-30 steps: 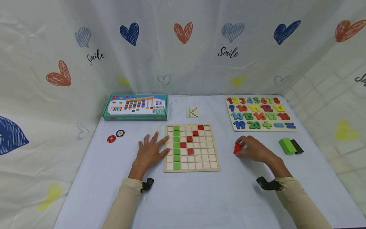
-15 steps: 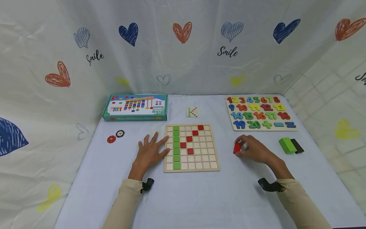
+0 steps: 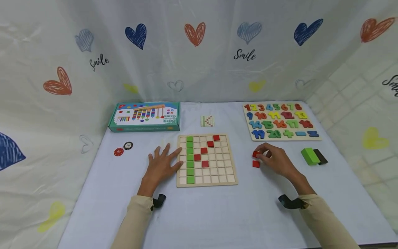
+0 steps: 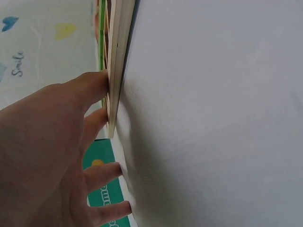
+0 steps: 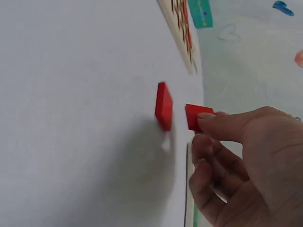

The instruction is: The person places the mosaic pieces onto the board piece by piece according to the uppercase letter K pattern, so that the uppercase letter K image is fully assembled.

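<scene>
My right hand (image 3: 275, 159) pinches a red square tile (image 5: 195, 117) between thumb and fingers, right of the wooden grid board (image 3: 217, 185). Just below it, another red tile (image 3: 256, 164) lies on the white cloth. The left hand (image 3: 159, 169) rests with spread fingers at the board's left edge; in the left wrist view its thumb (image 4: 97, 85) touches the wooden rim. On the board, a green column of tiles (image 3: 190, 157) runs from top to bottom. Several red tiles (image 3: 204, 150) form a diagonal, with one more lower down.
A small pattern card (image 3: 207, 121) lies behind the board. At back left is a ring game box (image 3: 143, 117), with two round chips (image 3: 119, 152) before it. A number puzzle (image 3: 281, 121) stands back right. Green tiles (image 3: 310, 156) and dark tiles (image 3: 321, 156) lie far right.
The right hand has separated the red tiles: one now lies on the cloth, the other is pinched slightly farther back. The left hand stays at the board. The head view has shifted slightly.
</scene>
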A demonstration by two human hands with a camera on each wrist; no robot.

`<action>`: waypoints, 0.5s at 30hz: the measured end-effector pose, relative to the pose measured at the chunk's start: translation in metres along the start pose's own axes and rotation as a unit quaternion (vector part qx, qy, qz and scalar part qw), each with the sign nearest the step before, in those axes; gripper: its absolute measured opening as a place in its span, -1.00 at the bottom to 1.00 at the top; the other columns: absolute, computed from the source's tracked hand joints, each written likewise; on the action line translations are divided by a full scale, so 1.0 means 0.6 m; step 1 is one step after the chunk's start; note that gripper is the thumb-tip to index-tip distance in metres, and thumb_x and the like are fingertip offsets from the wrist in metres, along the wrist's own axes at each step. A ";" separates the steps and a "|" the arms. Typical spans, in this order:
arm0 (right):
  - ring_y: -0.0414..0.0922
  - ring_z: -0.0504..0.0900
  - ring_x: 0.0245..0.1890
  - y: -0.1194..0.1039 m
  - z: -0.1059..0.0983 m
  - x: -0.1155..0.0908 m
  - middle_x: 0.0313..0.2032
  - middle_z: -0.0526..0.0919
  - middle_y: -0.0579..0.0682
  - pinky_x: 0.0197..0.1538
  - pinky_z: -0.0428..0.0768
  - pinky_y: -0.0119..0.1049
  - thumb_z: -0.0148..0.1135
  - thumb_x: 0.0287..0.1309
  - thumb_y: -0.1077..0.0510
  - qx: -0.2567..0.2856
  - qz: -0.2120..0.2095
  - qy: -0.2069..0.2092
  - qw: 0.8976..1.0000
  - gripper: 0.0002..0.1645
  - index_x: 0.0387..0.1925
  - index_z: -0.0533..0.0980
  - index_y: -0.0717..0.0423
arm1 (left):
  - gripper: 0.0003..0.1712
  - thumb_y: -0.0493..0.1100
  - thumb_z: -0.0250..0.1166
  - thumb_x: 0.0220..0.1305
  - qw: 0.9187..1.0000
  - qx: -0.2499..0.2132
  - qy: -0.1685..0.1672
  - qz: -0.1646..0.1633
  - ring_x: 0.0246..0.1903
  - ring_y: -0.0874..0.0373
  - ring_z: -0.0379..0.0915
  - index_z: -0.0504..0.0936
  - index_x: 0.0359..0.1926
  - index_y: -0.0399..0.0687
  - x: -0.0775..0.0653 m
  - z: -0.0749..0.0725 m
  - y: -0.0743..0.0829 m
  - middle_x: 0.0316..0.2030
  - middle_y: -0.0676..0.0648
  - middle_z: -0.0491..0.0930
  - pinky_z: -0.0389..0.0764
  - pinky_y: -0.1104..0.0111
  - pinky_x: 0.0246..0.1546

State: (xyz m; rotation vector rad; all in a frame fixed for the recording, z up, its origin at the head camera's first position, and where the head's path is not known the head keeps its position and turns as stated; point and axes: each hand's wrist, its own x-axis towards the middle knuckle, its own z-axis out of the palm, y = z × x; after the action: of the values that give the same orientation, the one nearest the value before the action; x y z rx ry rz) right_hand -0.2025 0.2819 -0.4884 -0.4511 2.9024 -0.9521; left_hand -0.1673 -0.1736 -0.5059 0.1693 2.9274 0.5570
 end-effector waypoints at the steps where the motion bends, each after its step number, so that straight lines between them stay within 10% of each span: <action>1: -0.03 0.60 -0.23 -0.006 0.002 0.002 -0.07 0.76 0.11 -0.26 0.60 -0.45 0.39 0.39 0.26 0.002 -0.007 0.012 1.000 -0.71 0.10 0.61 0.15 | -0.23 0.28 0.25 0.50 1.000 0.000 -0.002 -0.002 0.61 -0.48 -0.18 0.30 0.63 0.38 -0.001 0.000 -0.001 0.68 -0.23 0.03 -0.05 -0.54 0.43; 7: -0.08 0.59 -0.33 -0.076 0.032 0.015 -0.14 0.78 0.06 -0.39 0.60 -0.42 0.44 0.35 0.22 0.050 -0.045 0.019 0.998 -0.75 0.02 0.64 0.13 | -0.23 0.25 0.27 0.49 1.000 -0.006 0.002 0.001 0.60 -0.50 -0.17 0.31 0.63 0.34 -0.002 0.001 -0.003 0.67 -0.26 0.04 -0.06 -0.56 0.41; 15: -0.19 0.59 -0.34 -0.159 0.119 0.022 -0.22 0.73 -0.11 -0.29 0.61 -0.41 0.43 0.36 0.21 0.102 -0.106 -0.091 0.985 -0.83 -0.05 0.66 0.07 | -0.23 0.27 0.25 0.50 1.000 -0.008 -0.009 -0.004 0.61 -0.48 -0.21 0.29 0.63 0.37 -0.001 -0.002 -0.002 0.68 -0.24 0.01 -0.10 -0.54 0.44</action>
State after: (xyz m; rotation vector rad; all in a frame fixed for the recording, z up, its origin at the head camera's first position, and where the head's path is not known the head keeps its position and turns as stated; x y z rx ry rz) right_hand -0.1805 0.1640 -0.4898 -0.7962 2.5972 -1.1542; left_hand -0.1670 -0.1750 -0.5050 0.1593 2.9050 0.5747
